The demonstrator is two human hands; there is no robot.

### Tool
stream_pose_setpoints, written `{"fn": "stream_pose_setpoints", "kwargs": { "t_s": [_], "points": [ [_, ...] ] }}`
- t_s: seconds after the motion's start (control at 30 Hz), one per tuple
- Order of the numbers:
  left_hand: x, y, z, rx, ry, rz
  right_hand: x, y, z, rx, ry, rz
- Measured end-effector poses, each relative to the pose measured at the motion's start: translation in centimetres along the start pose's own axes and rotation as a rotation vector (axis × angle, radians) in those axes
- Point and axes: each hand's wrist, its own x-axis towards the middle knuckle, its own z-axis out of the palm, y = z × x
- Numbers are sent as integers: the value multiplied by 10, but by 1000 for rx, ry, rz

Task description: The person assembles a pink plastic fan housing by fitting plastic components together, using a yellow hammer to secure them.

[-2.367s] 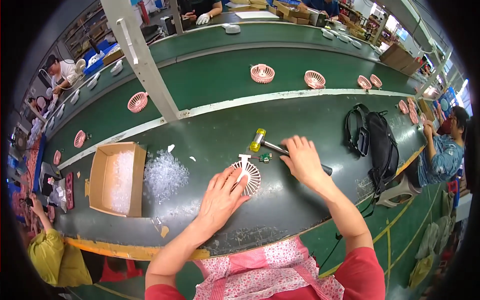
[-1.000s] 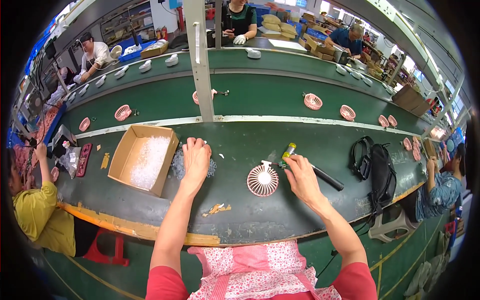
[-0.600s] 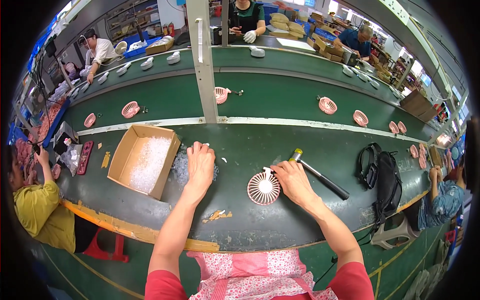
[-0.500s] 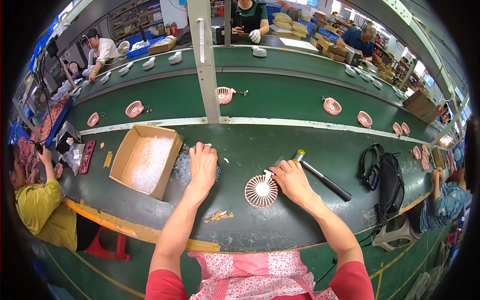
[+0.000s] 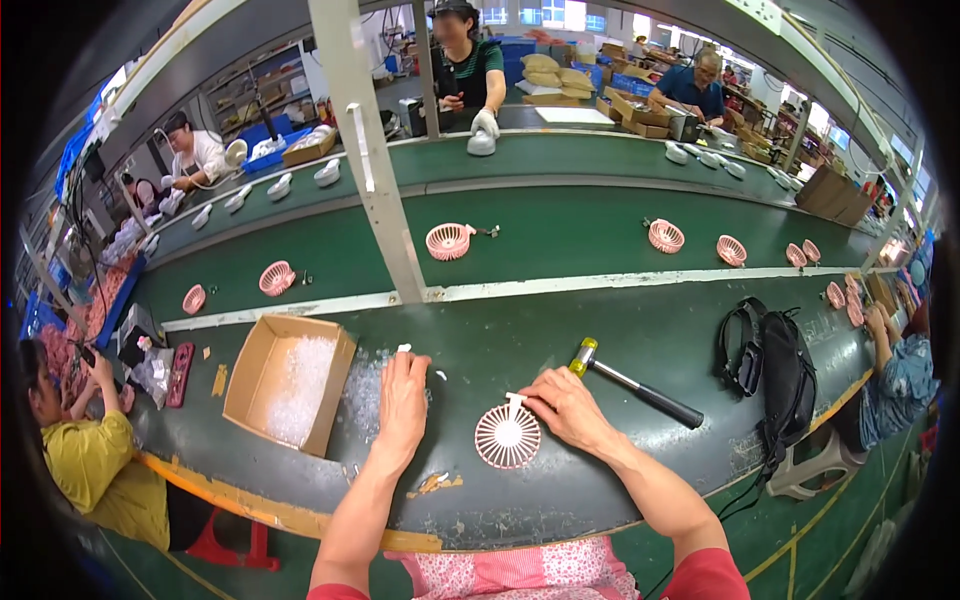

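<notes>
On the green worktable, a round pink fan guard [image 5: 507, 436] with radial ribs and a white centre lies in front of me. My right hand [image 5: 568, 408] pinches the white tab at its upper edge between thumb and fingers. Farther left, my left hand [image 5: 404, 402] is bent downward, fingers together, beside a scatter of small clear plastic pieces [image 5: 364, 392]. Whatever its fingertips hold is hidden. A small white piece [image 5: 404, 348] shows just beyond them. Just past my right hand lies a hammer [image 5: 640, 385] with a yellow-faced head and black handle.
An open cardboard box [image 5: 240, 390] of clear pieces stands left. A black bag [image 5: 785, 370] lies right. Beyond a metal post [image 5: 370, 170], pink fan guards [image 5: 276, 278] sit on a green belt [image 5: 560, 235]. Co-workers sit on both sides and across.
My view has tilted upward, so the table appears lower in the picture. Across the belt, a co-worker's gloved hand has come onto a grey-white part. My hands stay at nearly the same table spots.
</notes>
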Motion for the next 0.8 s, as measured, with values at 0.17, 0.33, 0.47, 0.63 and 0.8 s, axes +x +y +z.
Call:
{"fn": "stream_pose_setpoints", "kwargs": {
  "t_s": [0.17, 0.33, 0.47, 0.63, 0.8],
  "points": [
    [-6, -1, 11, 20, 7, 1, 0, 2, -1, 42, 21, 34],
    [-1, 14, 7, 24, -13, 17, -1, 10, 0, 34, 33, 37],
    [-1, 12, -3, -41, -3, 5, -2, 9, 4, 22, 34, 35],
    [-13, -5, 13, -199, -46, -154, 2, 5, 10, 28, 80, 6],
    [-6, -6, 17, 172, 13, 75, 5, 7, 13, 5, 133, -1]
  ]
}}
